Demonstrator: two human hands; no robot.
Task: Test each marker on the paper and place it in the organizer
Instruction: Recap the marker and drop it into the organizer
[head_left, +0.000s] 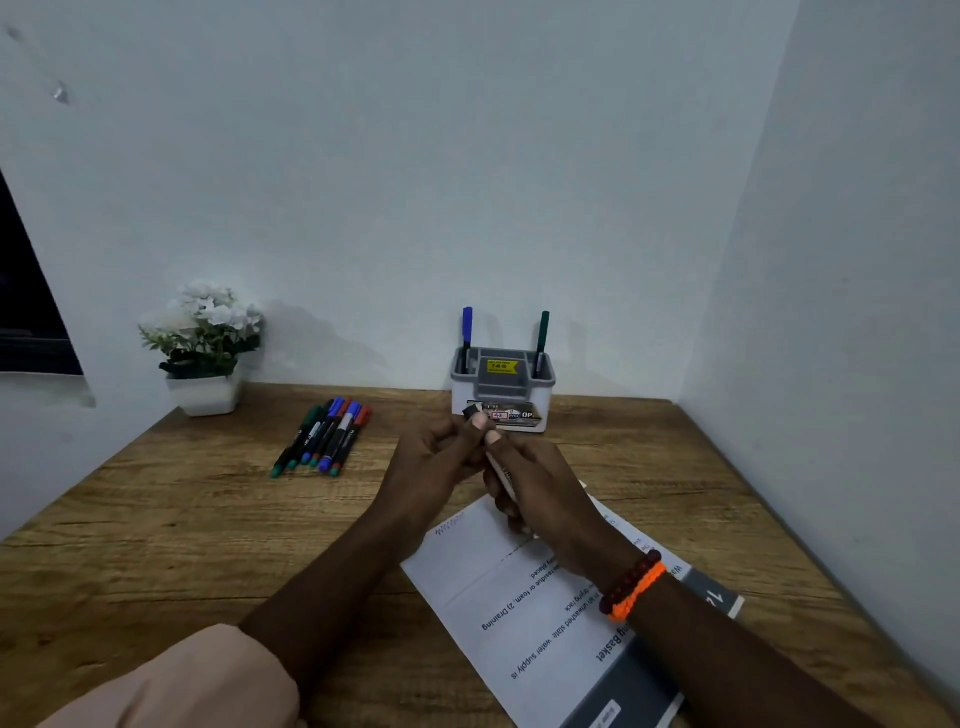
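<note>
Left hand (434, 457) pinches black cap (471, 413) at fingertips; right hand (540, 499) wraps marker (500, 470) barrel, both raised over paper (498, 587), centre desk. Capping or uncapping: cannot tell. Far left: flower pot (205, 392). Left of hands: loose markers (322, 436) lying untested on desk (156, 519). Behind hands: organizer (503, 389) at wall, blue marker (467, 332) and green marker (543, 340) upright inside. Judged early: two stored, several remaining.

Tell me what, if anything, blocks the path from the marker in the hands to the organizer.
Nothing visible does. The marker, held between the left hand and right hand, sits just in front of the organizer, with only bare table between them.
</note>
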